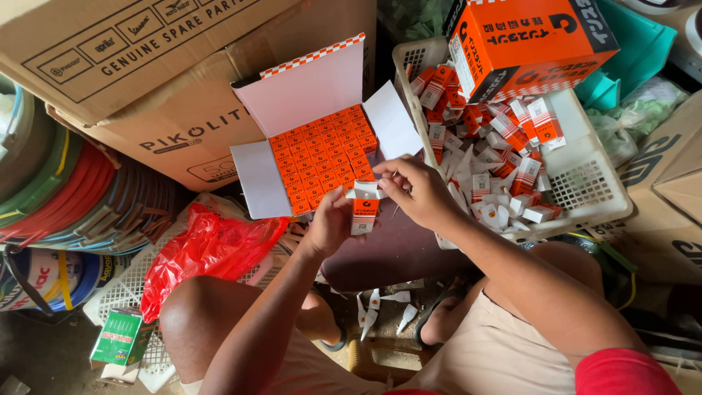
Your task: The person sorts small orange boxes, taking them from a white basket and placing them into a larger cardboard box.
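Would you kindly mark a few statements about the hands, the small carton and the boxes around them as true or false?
1. Both hands hold one small orange-and-white carton. True.
2. The carton's top flaps are sealed. False: they stand open, with the right hand at them and the left hand gripping the side.
3. The open box holds rows of orange cartons. True.
4. The white basket holds only green cartons. False: it holds a loose pile of orange-and-white ones.
5. A red plastic bag lies by the left knee. True.
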